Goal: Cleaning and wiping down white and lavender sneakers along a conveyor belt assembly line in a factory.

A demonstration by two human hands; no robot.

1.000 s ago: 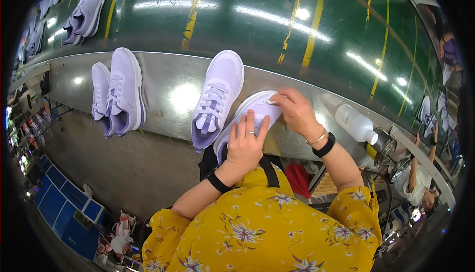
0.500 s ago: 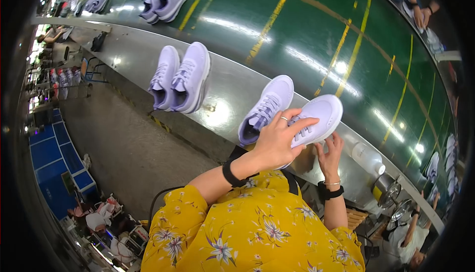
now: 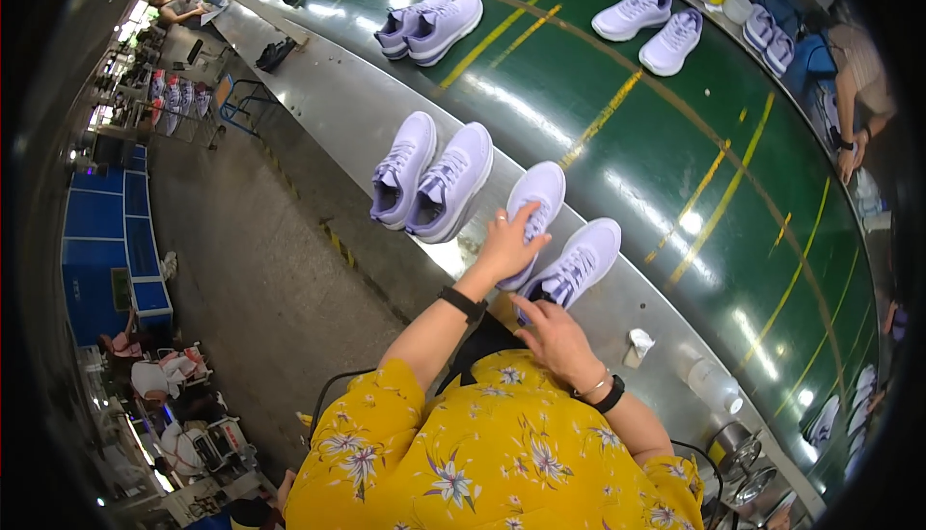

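Two lilac sneakers with laces are in front of me on the metal ledge, toes pointing away. My left hand (image 3: 509,248) grips the left sneaker (image 3: 536,188) over its laces, with the index finger laid across the tongue. At the heel of the right sneaker (image 3: 585,258), my right hand (image 3: 561,339) has its fingers around the collar, partly covering the opening. A matching pair stands to their left: one sneaker (image 3: 405,165) and, close beside it, another sneaker (image 3: 453,178).
The metal ledge (image 3: 333,96) borders a green conveyor belt (image 3: 666,154) with yellow stripes, carrying more lilac shoes (image 3: 446,28). To the right lie a crumpled white wad (image 3: 638,345), a clear bottle (image 3: 712,383) and a metal pot (image 3: 735,448). Across the belt, a co-worker's hands (image 3: 854,149) show.
The right sneaker, held up and tilted before, now rests on the ledge. My left hand has moved to the left sneaker, my right hand to the other's heel. The view has shifted.
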